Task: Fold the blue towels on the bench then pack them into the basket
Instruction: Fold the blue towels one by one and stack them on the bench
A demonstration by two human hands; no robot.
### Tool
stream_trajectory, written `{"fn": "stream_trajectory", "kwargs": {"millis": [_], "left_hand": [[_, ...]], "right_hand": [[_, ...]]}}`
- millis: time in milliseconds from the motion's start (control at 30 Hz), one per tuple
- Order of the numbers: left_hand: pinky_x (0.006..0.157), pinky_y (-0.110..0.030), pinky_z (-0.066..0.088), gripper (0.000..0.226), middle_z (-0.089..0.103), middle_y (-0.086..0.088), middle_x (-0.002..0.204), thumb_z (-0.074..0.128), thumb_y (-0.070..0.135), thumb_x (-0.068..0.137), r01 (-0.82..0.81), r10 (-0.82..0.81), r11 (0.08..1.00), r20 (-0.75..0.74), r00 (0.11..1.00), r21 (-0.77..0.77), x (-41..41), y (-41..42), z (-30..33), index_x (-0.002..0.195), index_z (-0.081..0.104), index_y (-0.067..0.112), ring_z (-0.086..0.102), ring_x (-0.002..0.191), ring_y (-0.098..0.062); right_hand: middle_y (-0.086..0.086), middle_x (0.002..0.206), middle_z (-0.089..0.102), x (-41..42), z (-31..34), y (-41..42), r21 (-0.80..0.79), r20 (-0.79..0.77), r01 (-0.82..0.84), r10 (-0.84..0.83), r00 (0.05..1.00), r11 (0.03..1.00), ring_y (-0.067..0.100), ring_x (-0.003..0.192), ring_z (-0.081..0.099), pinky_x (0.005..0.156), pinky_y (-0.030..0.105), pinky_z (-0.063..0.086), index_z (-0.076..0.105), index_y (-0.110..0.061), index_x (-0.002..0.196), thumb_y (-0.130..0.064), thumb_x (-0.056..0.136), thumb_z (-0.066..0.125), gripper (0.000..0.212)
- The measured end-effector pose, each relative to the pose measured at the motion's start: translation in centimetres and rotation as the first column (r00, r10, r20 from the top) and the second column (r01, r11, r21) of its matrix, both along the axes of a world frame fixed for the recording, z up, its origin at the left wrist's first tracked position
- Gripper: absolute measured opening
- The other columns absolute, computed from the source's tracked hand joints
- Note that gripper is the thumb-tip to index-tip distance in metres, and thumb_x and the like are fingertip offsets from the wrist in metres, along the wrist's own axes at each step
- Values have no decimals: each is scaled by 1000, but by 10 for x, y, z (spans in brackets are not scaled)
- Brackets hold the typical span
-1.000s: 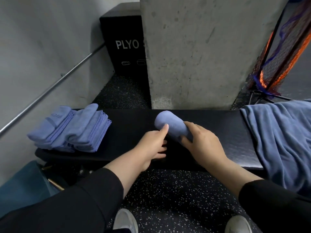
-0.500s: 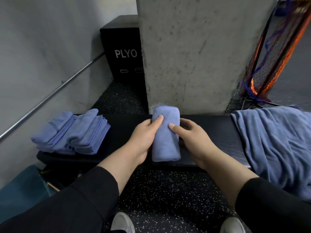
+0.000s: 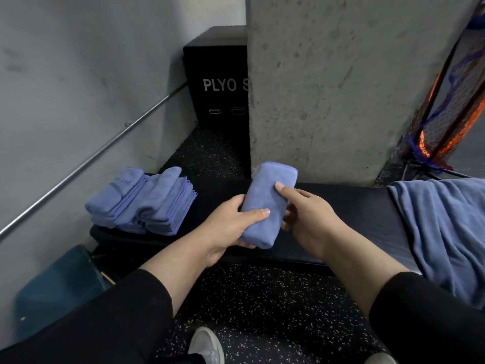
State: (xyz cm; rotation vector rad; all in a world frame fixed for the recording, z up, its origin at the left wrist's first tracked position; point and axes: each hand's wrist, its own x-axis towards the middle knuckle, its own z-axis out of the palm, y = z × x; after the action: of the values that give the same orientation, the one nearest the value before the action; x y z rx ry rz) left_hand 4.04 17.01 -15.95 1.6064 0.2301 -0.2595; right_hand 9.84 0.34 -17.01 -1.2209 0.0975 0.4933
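Now, far to the left of the grip and low beside the bench end, a dark teal soft-sided container [image 3: 56,290] sits on the floor; it may be the basket, though too little shows to be sure. Above it, on the left end of the long black padded bench [image 3: 346,214], rests a stack of folded blue microfibre towels [image 3: 143,203], well apart from the hands.

At the middle, the left hand [image 3: 231,224] grips a rolled blue towel bundle [image 3: 265,203], thumb laid across its top and fingers curled under its lower end. The right hand [image 3: 309,219] holds the bundle's other side, its index finger pressed on the upper face and the remaining fingers tucked beneath. A second ago this towel lay on the bench as a short lump under the fingertips; half a second ago it stood lengthwise between both hands; it is now lifted off the pad and tilted. That suggests the fold is finished and the bundle is ready to travel, probably leftward to the stack or the container.

Right of the grip, a loose unfolded blue towel [image 3: 446,232] drapes over the bench end, so more folding likely remains.
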Motion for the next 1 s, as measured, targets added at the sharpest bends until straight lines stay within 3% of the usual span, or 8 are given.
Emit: {"fn": "stream_trajectory", "kwargs": {"millis": [167, 333, 433, 500, 633, 733, 833, 1000], "left_hand": [[61, -31, 52, 26, 76, -2, 91, 72, 27, 92, -33, 33, 999, 49, 998, 12, -11, 33, 8, 116, 64, 19, 70, 73, -14], [87, -44, 62, 44, 74, -3, 111, 74, 23, 89, -84, 84, 996, 44, 996, 8, -23, 83, 17, 130, 57, 29, 73, 101, -20], [81, -45, 62, 50, 69, -10, 117, 72, 13, 88, -199, 203, 978, 62, 977, -62, -28, 115, 17, 133, 54, 25, 73, 101, -26], [79, -46, 62, 51, 69, -8, 115, 75, 20, 83, -300, 304, 952, 83, 949, -52, -31, 136, 16, 130, 56, 27, 74, 95, -25], [84, -49, 62, 28, 73, -2, 99, 77, 23, 87, -566, 586, 802, 66, 808, -190, -33, 180, 12, 109, 60, 26, 74, 92, -22], [70, -38, 60, 22, 73, -8, 104, 73, 15, 91, -654, 691, 676, -17, 723, -340, -33, 207, 7, 109, 59, 19, 73, 88, -22], [60, -30, 58, 12, 72, -13, 111, 69, 12, 94, -726, 750, 579, -106, 653, -371, -32, 219, 0, 104, 62, 15, 71, 99, -26], [78, -35, 55, 4, 67, -6, 96, 61, 20, 99, -818, 795, 380, -299, 528, -433, -30, 225, 3, 96, 63, 19, 68, 98, -28]], "right_hand": [[14, 115, 73, -2, 20, 29, -29, 59, -63, 64, 996, 998, 27, 103, 73, 80, 35, 58, 65, -5, 122, -23, 93, 70, 35], [11, 112, 74, -1, 33, 68, -47, 136, -64, 70, 988, 997, 26, 102, 73, 82, 37, 57, 64, -8, 121, -17, 94, 69, 29], [11, 112, 74, 1, 39, 102, -80, 167, -104, 117, 979, 991, 25, 102, 73, 84, 39, 58, 62, -9, 121, -14, 94, 69, 28], [9, 111, 75, 7, 45, 132, -121, 205, -139, 162, 965, 983, 24, 101, 74, 85, 40, 59, 62, -9, 121, -14, 96, 67, 27], [13, 107, 74, 35, 59, 199, -241, 268, -195, 258, 928, 951, 24, 97, 72, 84, 36, 60, 66, -6, 114, -13, 96, 65, 19], [18, 113, 68, 56, 62, 247, -355, 315, -235, 352, 881, 905, 27, 101, 69, 89, 41, 60, 66, -8, 109, -8, 94, 67, 15], [17, 116, 66, 72, 51, 284, -485, 339, -225, 419, 842, 845, 30, 105, 68, 87, 43, 61, 62, -10, 120, -9, 91, 72, 30], [14, 111, 68, 89, 27, 318, -667, 356, -176, 517, 778, 724, 28, 98, 69, 81, 44, 63, 64, -11, 124, -18, 90, 74, 37]]}}
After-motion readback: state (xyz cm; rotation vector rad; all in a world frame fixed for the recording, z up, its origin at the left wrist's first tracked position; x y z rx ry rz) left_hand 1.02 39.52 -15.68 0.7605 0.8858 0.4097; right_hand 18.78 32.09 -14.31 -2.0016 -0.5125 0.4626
